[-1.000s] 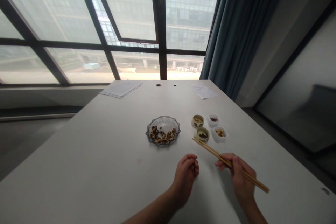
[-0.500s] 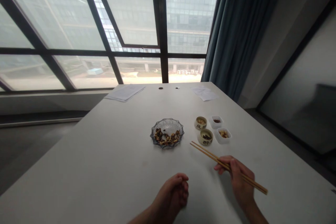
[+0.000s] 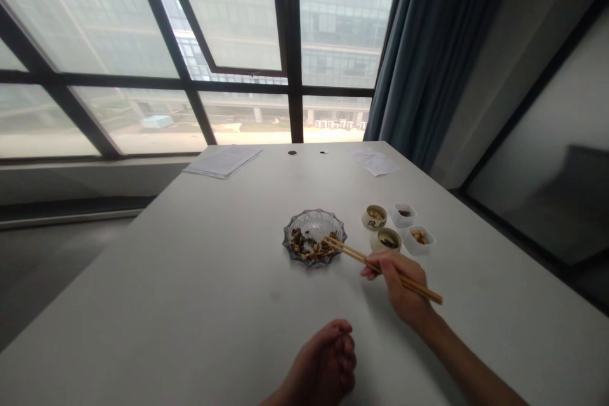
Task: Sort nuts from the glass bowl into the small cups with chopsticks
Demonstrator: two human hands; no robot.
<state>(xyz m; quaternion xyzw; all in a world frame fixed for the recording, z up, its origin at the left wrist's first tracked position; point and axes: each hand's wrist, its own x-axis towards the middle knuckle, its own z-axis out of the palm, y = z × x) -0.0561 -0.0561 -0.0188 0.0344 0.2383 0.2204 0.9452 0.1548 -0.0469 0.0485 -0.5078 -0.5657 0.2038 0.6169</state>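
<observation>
My right hand is closed around a pair of wooden chopsticks. Their tips reach into the right side of a scalloped glass bowl, among a mix of nut-like and dark dried pieces. Whether the tips pinch a piece is too small to tell. Near the front of the table my left hand rests on its side, its fingers curled in together, with nothing visible in them. Just beyond my right hand stand two small cream cups, one with pale pieces and one with dark pieces.
Two clear plastic tubs stand right of the cups, one with dark bits and one with pale pieces. Paper sheets lie at the far left and far right of the white table. A window and a blue curtain are behind.
My right hand has moved forward and left, bringing the chopstick tips from the open tabletop into the glass bowl. My left hand stays curled near the front. The view has shifted slightly.
</observation>
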